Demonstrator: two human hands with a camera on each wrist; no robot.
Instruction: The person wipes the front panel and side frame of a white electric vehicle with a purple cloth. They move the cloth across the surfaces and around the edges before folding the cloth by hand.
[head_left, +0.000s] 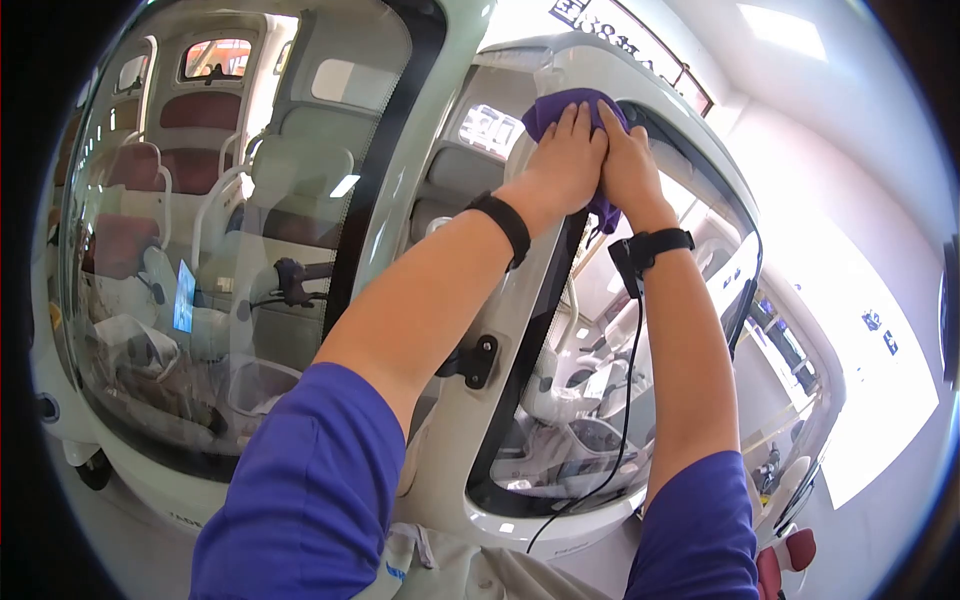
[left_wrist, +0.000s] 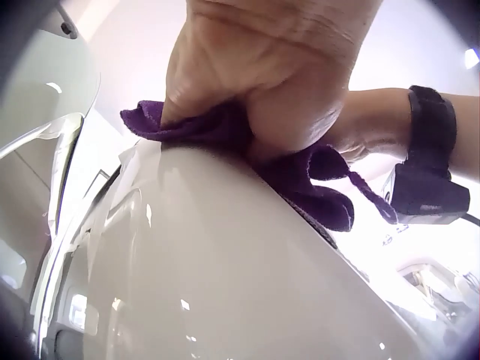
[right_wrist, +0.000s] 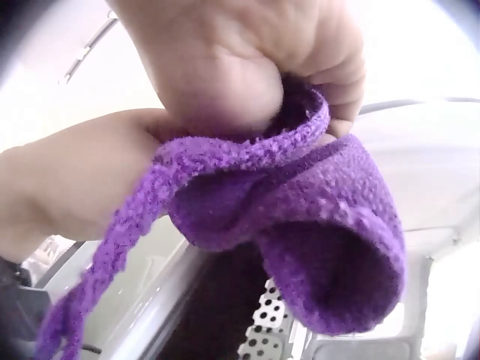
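A purple cloth [head_left: 545, 112] lies over the upper edge of a white vehicle's window pillar [head_left: 545, 265]. My left hand [head_left: 572, 165] rests flat on it, fingers extended upward. Close beside it, my right hand [head_left: 630, 170] presses the cloth with extended fingers. In the left wrist view, cloth [left_wrist: 206, 127] sits between my left palm [left_wrist: 262, 67] and the glossy white panel [left_wrist: 217, 247]. Loose folds of cloth [right_wrist: 330, 202] hang below my right hand [right_wrist: 247, 67] in the right wrist view, with a twisted strip at the left. The fingertips are partly hidden there.
To the left stands another vehicle with a large curved window [head_left: 200, 330] and seats inside. A black hinge [head_left: 480, 362] juts from the pillar, beside a dark-framed window [head_left: 590, 430]. A black cable [head_left: 628, 420] hangs from my right wrist. Red seats [head_left: 800, 550] stand lower right.
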